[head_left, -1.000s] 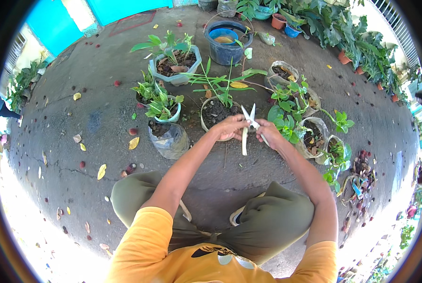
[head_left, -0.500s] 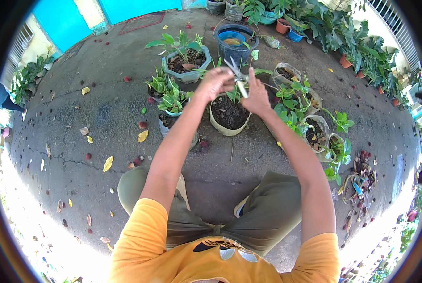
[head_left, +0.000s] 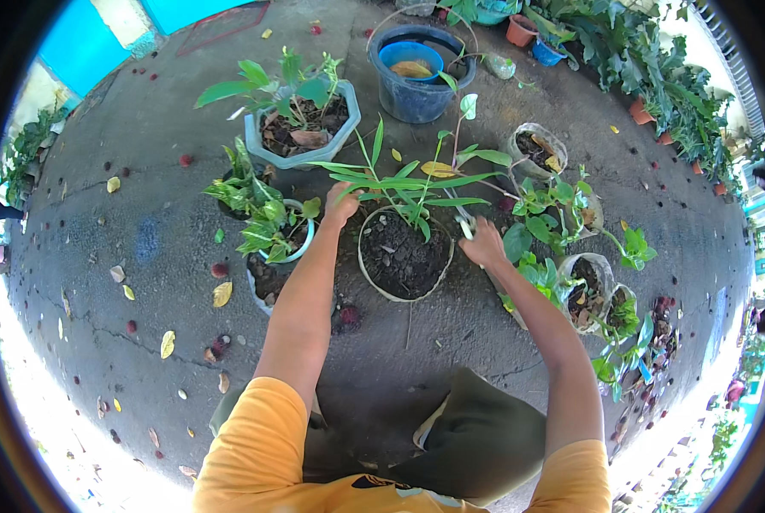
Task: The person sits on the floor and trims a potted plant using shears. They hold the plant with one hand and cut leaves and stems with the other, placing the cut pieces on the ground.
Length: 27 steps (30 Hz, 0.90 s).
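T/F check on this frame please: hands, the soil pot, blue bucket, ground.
1. The left hand reaches the grassy plant in the soil pot. True.
2. The right hand is empty. False: it holds a pale, thin tool; its kind is unclear.
3. The blue bucket lies tipped over. False: it stands upright.
4. Fallen leaves dot the concrete ground. True.

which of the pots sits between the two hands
The round soil-filled pot with the long-leaved green plant, straight ahead. The left hand is at its left rim, the right hand at its right; the other pots lie outside the hands.
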Each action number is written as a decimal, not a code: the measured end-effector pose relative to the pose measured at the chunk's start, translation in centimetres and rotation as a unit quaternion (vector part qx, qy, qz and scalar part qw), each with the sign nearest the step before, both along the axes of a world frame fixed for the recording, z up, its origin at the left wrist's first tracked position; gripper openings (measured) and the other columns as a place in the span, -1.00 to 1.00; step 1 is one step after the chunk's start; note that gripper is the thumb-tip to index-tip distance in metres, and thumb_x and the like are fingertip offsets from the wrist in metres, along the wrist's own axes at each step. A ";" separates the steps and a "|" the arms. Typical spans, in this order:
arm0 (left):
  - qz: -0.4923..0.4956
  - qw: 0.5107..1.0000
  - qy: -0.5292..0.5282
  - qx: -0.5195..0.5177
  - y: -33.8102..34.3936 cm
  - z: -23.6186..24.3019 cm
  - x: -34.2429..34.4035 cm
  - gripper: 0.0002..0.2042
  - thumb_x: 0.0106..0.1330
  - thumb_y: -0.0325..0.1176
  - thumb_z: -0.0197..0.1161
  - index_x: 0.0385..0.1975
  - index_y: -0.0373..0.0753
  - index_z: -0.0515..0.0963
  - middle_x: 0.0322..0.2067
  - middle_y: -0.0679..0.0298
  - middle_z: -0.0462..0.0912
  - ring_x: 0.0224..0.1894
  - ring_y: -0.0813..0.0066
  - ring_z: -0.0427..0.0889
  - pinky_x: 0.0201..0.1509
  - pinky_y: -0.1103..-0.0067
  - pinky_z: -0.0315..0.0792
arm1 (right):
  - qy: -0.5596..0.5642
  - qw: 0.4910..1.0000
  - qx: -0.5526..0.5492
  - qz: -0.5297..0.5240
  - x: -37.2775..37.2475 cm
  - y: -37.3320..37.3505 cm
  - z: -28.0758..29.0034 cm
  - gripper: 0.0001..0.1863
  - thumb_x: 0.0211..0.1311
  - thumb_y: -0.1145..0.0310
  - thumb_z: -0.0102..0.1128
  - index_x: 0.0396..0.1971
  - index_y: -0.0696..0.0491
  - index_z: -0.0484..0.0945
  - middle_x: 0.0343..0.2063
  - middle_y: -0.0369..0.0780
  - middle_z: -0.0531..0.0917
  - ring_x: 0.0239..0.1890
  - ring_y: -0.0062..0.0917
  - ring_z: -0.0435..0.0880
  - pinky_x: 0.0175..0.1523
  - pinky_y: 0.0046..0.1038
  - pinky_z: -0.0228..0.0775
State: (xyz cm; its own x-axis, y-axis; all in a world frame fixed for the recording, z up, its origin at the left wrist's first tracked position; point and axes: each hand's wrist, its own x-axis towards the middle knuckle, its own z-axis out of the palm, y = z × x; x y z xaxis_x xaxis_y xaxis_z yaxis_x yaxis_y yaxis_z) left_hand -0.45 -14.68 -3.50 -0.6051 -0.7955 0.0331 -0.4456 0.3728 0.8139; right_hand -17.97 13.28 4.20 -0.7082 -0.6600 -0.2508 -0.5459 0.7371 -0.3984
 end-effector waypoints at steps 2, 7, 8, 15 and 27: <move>-0.138 0.984 -0.088 -0.066 0.0 -0.1 -1.7 -0.74 0.22 -0.47 0.10 -0.08 -0.20 0.53 -0.12 0.10 0.60 -0.10 0.27 0.57 -0.01 0.50 0.42 | 0.034 0.999 0.023 0.024 -2.2 -3.4 -1.5 -0.32 -0.14 0.22 0.22 0.05 0.18 0.31 0.01 0.06 0.38 0.08 -0.05 0.41 0.14 -0.20 0.31; -0.190 0.974 -0.121 -0.023 -1.0 -2.5 -3.5 -0.60 0.21 -0.37 0.10 0.09 -0.21 0.41 0.12 0.13 0.42 0.13 0.16 0.41 0.22 0.35 0.27 | 0.058 0.986 0.042 0.151 -6.3 -9.9 -4.9 -0.33 -0.13 0.11 0.24 0.04 0.11 0.38 0.11 0.06 0.30 0.11 -0.08 0.40 0.15 -0.21 0.33; -0.215 0.960 -0.145 -0.108 -1.2 -3.5 -3.5 -0.56 0.20 -0.33 0.10 0.13 -0.21 0.37 0.16 0.14 0.38 0.17 0.15 0.37 0.26 0.29 0.23 | 0.032 0.985 0.051 0.164 -6.7 -11.3 -5.7 -0.32 -0.14 0.09 0.26 0.04 0.08 0.39 0.14 0.05 0.27 0.12 -0.09 0.39 0.15 -0.20 0.32; -0.223 0.920 -0.201 -0.252 -1.1 -5.9 -3.0 -0.51 0.14 -0.16 0.14 0.13 -0.02 0.39 0.22 0.19 0.29 0.24 0.00 0.27 0.28 0.06 0.14 | -0.033 0.982 0.056 0.180 -8.3 -15.0 -9.5 -0.23 -0.21 0.06 0.23 0.09 0.13 0.36 0.26 0.17 0.08 0.36 -0.06 -0.02 0.37 -0.17 -0.02; -0.125 0.940 -0.073 -0.310 -1.0 -4.3 -4.2 -0.81 0.17 -0.28 0.17 -0.25 -0.17 0.51 -0.33 0.12 0.55 -0.21 0.11 0.56 -0.20 0.25 0.42 | 0.026 0.987 0.005 0.159 -8.8 -13.0 -12.4 -0.35 -0.24 0.11 0.30 -0.07 0.15 0.50 -0.01 0.01 0.49 0.06 -0.11 0.46 0.14 -0.18 0.34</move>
